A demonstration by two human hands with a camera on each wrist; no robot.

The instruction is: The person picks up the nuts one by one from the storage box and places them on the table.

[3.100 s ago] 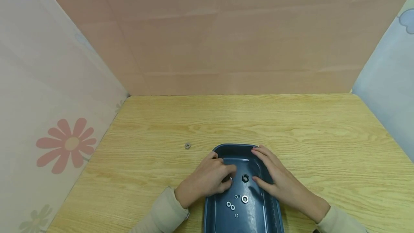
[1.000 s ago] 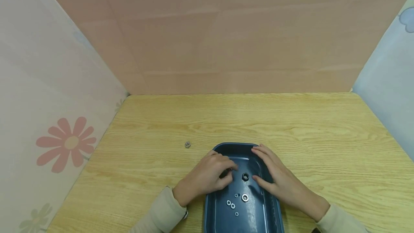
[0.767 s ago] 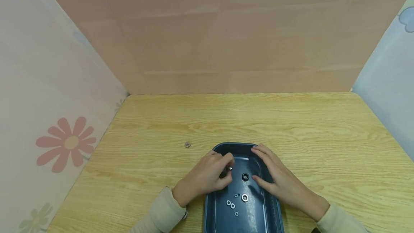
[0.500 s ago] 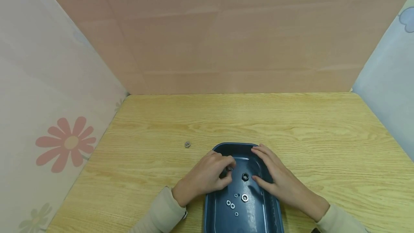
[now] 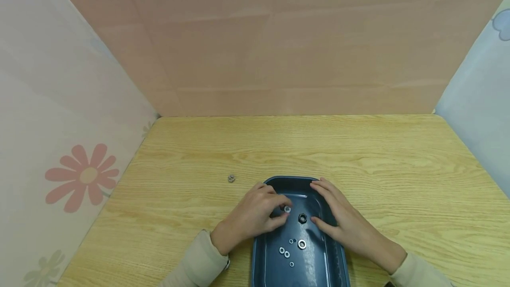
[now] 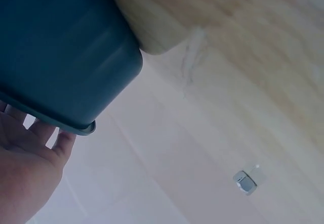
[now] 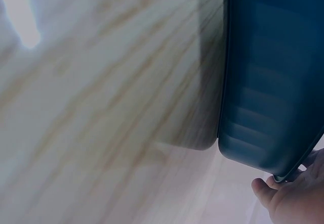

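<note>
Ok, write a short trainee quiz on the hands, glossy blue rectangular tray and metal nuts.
1. True or false: the bare right hand touches the glossy blue rectangular tray.
2. On the pale wooden table, the lone silver metal nut lies a) left or b) right of the tray?
3. Fill in: inside the tray, the hexagonal nut nearest the right thumb is ____ in colour.

Key: 1. true; 2. a; 3. black.

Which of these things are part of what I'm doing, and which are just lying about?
In the job, probably:
blue tray, right hand at its rim
small metal piece pinched in left hand
dark nut, large silver nut, smaller rings inside the tray

Just lying about, probably:
lone nut on the table, though it may belong too
</note>
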